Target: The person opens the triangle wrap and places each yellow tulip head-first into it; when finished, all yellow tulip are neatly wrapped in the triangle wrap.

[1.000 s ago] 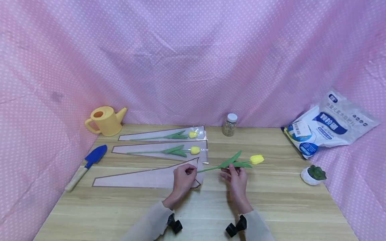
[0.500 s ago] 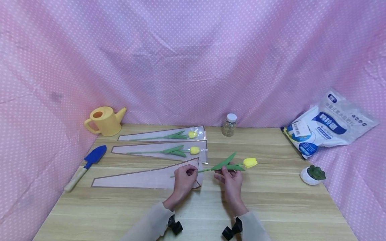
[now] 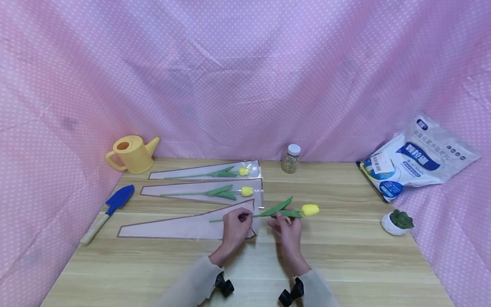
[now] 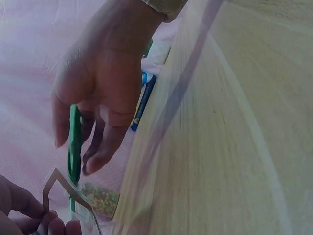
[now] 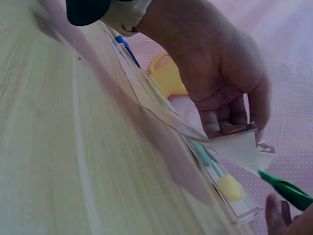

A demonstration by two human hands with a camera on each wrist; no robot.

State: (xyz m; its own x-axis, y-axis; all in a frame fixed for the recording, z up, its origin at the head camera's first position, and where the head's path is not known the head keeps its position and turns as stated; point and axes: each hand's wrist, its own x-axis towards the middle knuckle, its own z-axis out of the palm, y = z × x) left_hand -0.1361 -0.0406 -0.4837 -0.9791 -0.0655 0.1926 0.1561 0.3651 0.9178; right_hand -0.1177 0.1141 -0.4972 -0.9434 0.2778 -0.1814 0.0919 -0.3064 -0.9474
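My left hand (image 3: 235, 226) pinches the open wide end of a clear flower sleeve (image 3: 165, 229) with a brown border. In the right wrist view the mouth of this sleeve (image 5: 239, 149) gapes between the fingertips. A yellow artificial tulip (image 3: 310, 209) is held by my right hand (image 3: 289, 238), thumb and fingers around its green leaves. Its stem runs left through the sleeve mouth, its tip showing past my left hand. The flower head and leaves are outside. Behind lie two sleeves, the middle one (image 3: 184, 189) and the far one (image 3: 180, 173), each with a yellow tulip inside.
On the left stand a yellow watering can (image 3: 134, 155) and a blue trowel (image 3: 120, 197) lying flat. A white-capped jar (image 3: 290, 161) is at the back. To the right are a fertilizer bag (image 3: 414, 157) and a potted succulent (image 3: 398, 222). Pink dotted cloth surrounds the table.
My right hand has moved left with the tulip, and its stem has slid further into the sleeve. The left hand has stayed nearly in place on the sleeve's mouth.
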